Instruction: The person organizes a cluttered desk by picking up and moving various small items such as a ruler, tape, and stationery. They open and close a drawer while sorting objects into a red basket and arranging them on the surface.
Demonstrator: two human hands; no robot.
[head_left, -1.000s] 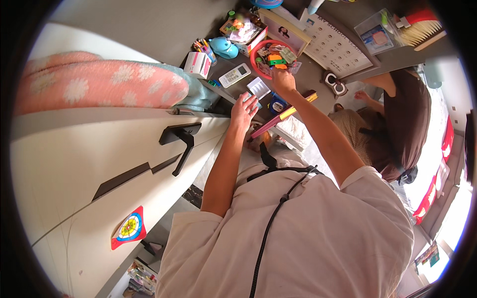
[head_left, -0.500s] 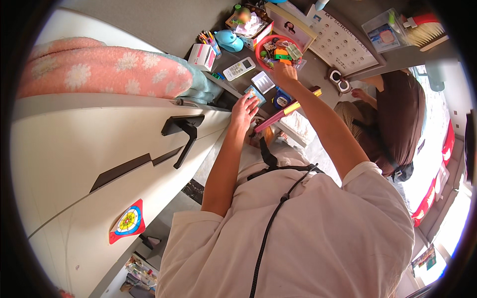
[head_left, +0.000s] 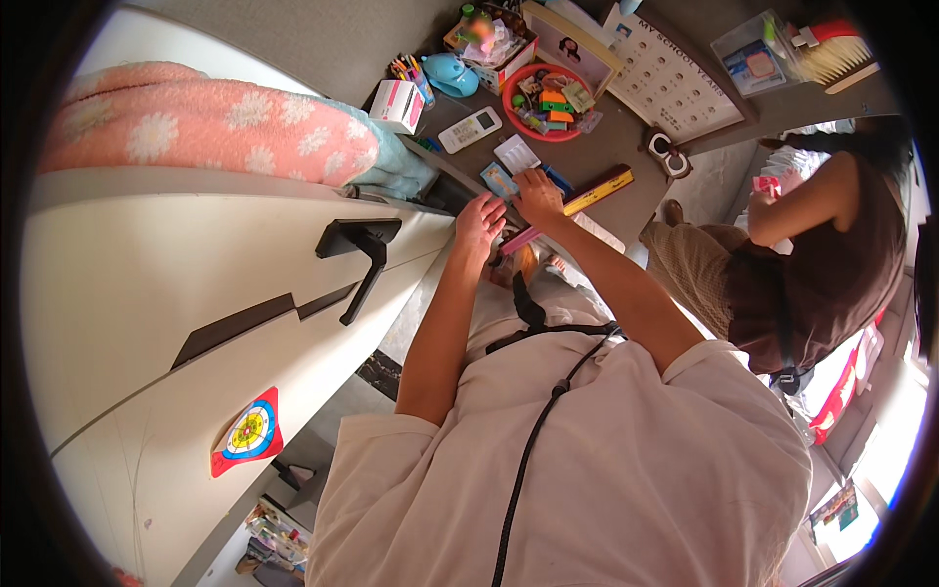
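My left hand hovers at the near edge of the desk, fingers apart and holding nothing, close to a small light-blue packet. My right hand reaches down beside it, fingers stretched toward the near end of a white rectangular case; whether the fingertips touch it is hard to see. A blue tape measure is partly covered by this hand. Under my right wrist lies a long yellow and maroon box. Farther back, a round red basket holds colourful blocks and small toys.
A white remote, a pink-and-white box, a pencil cup and a blue rounded object stand on the desk. Framed pictures lean behind. To the left is a door handle; at right, another person.
My right hand has left the blocks in the red basket and come back toward me, beside the white case. My left hand has barely moved. The other person has turned and shifted at the right.
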